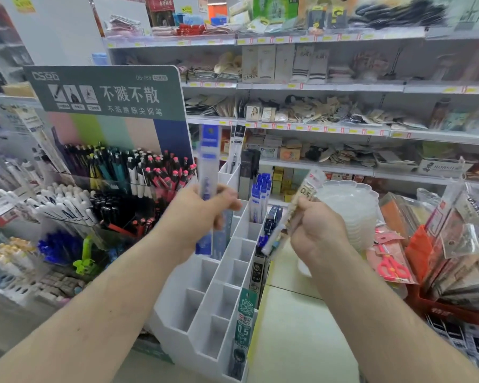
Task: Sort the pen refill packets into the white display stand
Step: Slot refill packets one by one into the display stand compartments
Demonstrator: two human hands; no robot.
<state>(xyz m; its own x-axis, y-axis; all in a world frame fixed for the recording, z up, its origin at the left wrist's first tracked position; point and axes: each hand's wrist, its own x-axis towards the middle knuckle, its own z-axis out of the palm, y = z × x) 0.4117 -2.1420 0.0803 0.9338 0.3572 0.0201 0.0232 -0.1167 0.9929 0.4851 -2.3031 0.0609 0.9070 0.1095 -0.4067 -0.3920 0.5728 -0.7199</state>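
While both hands hover above white display stand [224, 288] | left hand [197, 214]: grips upright blue refill packet [208, 161] | right hand [315, 228]: grips tilted refill packets [302, 200]

My left hand [202, 214] grips a blue refill packet [208, 161] upright over the white display stand [224, 275]; right hand [315, 228] holds a tilted beige packet [302, 200].
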